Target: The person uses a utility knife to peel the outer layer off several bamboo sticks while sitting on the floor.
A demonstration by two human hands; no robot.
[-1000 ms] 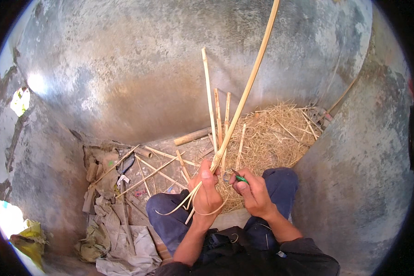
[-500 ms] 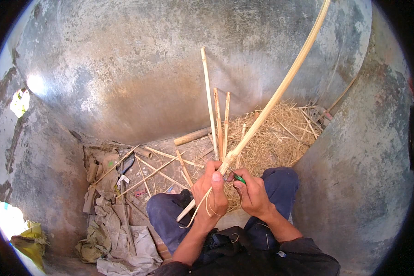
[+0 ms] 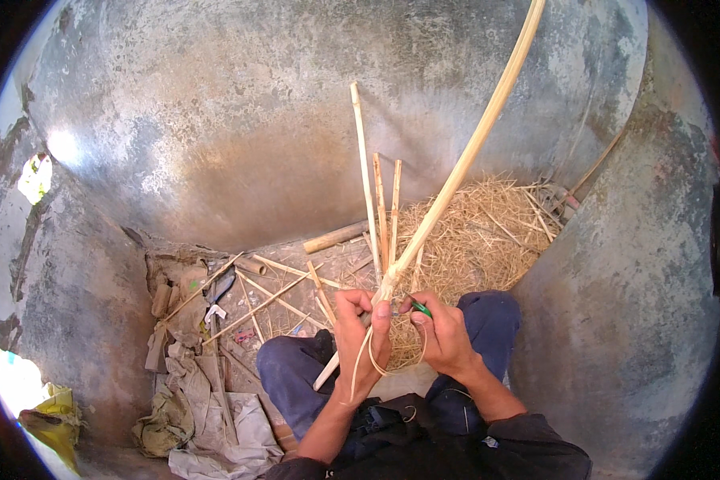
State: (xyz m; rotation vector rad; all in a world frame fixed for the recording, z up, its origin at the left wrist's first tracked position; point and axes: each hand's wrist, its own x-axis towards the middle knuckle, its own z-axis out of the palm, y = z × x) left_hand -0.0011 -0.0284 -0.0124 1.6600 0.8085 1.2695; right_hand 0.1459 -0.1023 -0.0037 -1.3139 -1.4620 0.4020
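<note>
My left hand (image 3: 362,340) is closed around the lower part of a long pale bundle of bamboo-like strips (image 3: 464,172), which leans up to the right past the top edge. Its lower end pokes out below that hand, over my left knee. A thin pale strip (image 3: 380,370) curls in a loop between my hands and hangs across my left wrist. Close beside the bundle, my right hand (image 3: 446,342) is closed on a small green-handled tool (image 3: 421,309); its tip is too small to make out.
Three upright sticks (image 3: 366,184) lean on the grey wall (image 3: 240,120) ahead. Dry straw (image 3: 488,224) is heaped to the right. Cut sticks (image 3: 272,300) and a short bamboo piece (image 3: 336,237) lie on the floor. Crumpled sacking (image 3: 232,440) lies at lower left.
The bundle's upper end has swung left, and my left hand has moved slightly down with it. The thin strip's loop now reaches wider toward my right hand.
</note>
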